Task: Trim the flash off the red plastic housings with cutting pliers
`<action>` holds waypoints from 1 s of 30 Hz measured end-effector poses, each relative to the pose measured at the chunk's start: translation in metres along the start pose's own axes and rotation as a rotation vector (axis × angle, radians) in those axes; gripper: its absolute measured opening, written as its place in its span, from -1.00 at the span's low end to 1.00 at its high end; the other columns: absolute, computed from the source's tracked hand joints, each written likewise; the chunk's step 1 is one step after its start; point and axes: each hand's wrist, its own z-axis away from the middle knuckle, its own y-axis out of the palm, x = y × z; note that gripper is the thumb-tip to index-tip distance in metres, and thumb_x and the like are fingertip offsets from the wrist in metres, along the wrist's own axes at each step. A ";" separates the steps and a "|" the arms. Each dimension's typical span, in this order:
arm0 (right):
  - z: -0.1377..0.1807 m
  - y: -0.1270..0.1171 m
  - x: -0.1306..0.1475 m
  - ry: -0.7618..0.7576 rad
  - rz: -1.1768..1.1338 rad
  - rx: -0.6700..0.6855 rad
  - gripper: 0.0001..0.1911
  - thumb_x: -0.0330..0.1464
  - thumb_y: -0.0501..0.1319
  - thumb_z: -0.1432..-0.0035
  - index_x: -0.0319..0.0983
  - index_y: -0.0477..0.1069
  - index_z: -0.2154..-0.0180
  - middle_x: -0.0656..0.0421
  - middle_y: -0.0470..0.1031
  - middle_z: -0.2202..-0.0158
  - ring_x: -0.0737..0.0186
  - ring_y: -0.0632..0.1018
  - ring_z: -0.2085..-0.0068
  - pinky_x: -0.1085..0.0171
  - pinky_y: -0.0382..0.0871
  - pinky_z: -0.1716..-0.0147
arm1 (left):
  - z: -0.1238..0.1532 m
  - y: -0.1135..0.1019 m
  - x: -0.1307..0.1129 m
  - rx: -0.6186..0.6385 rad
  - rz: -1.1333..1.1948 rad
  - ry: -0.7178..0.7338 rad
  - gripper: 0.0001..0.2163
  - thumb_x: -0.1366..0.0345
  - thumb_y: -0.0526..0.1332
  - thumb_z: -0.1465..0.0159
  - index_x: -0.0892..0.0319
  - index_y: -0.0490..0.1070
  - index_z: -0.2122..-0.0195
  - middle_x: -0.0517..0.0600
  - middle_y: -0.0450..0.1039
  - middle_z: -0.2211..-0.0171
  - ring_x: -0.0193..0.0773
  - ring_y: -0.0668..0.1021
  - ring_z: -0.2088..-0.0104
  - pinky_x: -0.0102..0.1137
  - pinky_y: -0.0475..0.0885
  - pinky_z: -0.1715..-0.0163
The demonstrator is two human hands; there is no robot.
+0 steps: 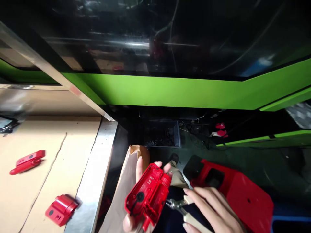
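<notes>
Head view: left hand (139,197) fingers clamped on red housing (147,197), right hand (213,210) gripping cutters (181,208) — blades near fingertips, a slip could nick them.

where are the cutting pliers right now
In the head view, low and right of centre: the pliers are in the right hand, tips beside the red housing held by the left hand.

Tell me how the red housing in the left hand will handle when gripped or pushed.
The red housing is a hollow moulded shell, so probably light and stiff. Its glossy plastic may slip; the left hand cups it from behind. Thin ribs and edges could crack under the pliers in the right hand.
</notes>
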 end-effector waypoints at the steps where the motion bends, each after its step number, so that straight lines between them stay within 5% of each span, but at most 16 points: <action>1: 0.000 -0.001 0.001 -0.006 0.000 0.003 -0.50 -0.16 0.26 -0.23 -0.29 0.36 -0.11 0.08 0.61 0.16 0.18 0.64 0.22 0.28 0.59 0.27 | 0.000 0.002 -0.001 0.001 -0.020 0.003 0.08 -0.20 0.49 0.11 -0.22 -0.02 -0.40 0.16 0.27 -0.32 0.37 0.21 -0.33 0.06 0.19 -0.35; 12: -0.009 0.005 0.014 -0.008 0.073 0.005 -0.47 -0.17 0.25 -0.22 -0.31 0.38 -0.14 0.03 0.58 0.07 0.09 0.60 0.13 0.19 0.56 0.21 | -0.001 0.002 -0.018 0.117 -0.248 0.102 -0.12 -0.21 0.35 -0.13 -0.27 -0.04 -0.40 -0.02 0.27 -0.33 0.22 0.26 -0.34 0.09 0.11 -0.40; 16: -0.012 0.009 0.017 -0.015 0.109 0.005 -0.46 -0.15 0.26 -0.19 -0.25 0.40 -0.14 0.07 0.56 0.03 0.05 0.58 0.11 0.15 0.53 0.18 | -0.003 0.009 -0.026 0.087 -0.364 0.127 -0.18 -0.19 0.39 -0.09 -0.27 0.10 -0.35 -0.03 0.34 -0.26 0.23 0.32 -0.30 0.06 0.14 -0.39; 23: -0.020 0.016 0.026 0.064 0.013 -0.009 -0.76 -0.21 0.10 -0.32 -0.13 0.48 0.14 0.18 0.47 0.41 0.15 0.52 0.42 0.20 0.46 0.47 | -0.003 0.010 -0.026 0.009 -0.470 0.175 -0.02 -0.36 0.40 0.13 -0.26 0.14 -0.32 -0.02 0.37 -0.21 0.28 0.32 -0.29 0.10 0.15 -0.37; 27: -0.018 0.018 0.026 0.191 -0.301 0.048 -0.81 -0.24 0.21 -0.28 -0.11 0.46 0.09 0.18 0.49 0.33 0.19 0.58 0.33 0.28 0.54 0.37 | -0.003 0.000 -0.028 -0.038 -0.364 0.138 0.01 -0.26 0.49 0.15 -0.34 0.10 -0.33 -0.09 0.28 -0.28 0.29 0.22 -0.35 0.12 0.09 -0.39; 30: -0.011 0.026 0.020 0.400 -0.758 -0.015 -0.71 -0.21 0.05 -0.40 -0.14 0.41 -0.03 0.10 0.57 0.14 0.18 0.63 0.14 0.31 0.59 0.16 | -0.003 -0.005 -0.030 -0.093 -0.308 0.144 0.13 -0.26 0.51 0.23 -0.46 -0.06 -0.35 -0.22 0.08 -0.40 0.25 0.00 -0.43 0.05 0.07 -0.41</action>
